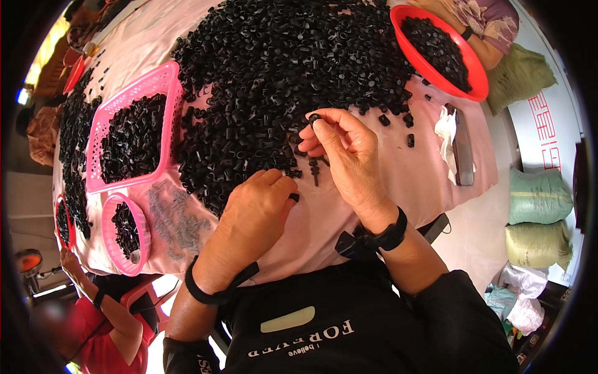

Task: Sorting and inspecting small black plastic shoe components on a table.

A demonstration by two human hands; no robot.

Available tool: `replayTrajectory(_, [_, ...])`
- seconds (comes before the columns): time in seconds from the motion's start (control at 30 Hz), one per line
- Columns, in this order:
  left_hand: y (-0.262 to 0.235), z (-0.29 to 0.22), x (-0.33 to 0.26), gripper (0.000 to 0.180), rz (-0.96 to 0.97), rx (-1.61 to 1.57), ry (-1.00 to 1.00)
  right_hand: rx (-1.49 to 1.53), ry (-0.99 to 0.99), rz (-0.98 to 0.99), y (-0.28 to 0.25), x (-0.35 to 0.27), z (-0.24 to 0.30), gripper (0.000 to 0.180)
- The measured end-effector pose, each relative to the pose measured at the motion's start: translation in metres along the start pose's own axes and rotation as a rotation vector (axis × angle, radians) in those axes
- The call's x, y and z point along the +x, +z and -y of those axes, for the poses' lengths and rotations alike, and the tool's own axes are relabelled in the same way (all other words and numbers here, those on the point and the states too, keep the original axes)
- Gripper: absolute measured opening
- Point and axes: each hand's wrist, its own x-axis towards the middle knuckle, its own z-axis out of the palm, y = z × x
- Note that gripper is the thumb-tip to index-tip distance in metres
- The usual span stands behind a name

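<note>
A heap of small black plastic parts covers the middle of the table before me. My right hand is raised over the heap's near edge, pinching a small round black plastic part between thumb and forefinger. Lower and to the left, my left hand is curled with its knuckles up; a small black plastic piece shows at its thumb, and its inner fingers are hidden. A thin, knobbed black stick-like piece lies between the two hands.
A pink basket and a pink bowl, both holding black parts, stand left beside grey pieces. At far right are a red basin, a person's arm and a dark bar. Another person sits lower left.
</note>
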Motion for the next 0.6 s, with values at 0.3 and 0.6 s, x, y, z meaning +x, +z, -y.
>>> replayTrajectory(0.3, [0.010,0.005,0.020,0.019,-0.109,0.078,0.026,-0.008,-0.003,-0.020,0.000,0.000,-0.001,0.023])
replayTrajectory(0.6, [0.014,0.003,0.026,0.019,-0.167,0.144,0.013,-0.026,-0.012,0.002,0.002,0.000,0.000,0.017])
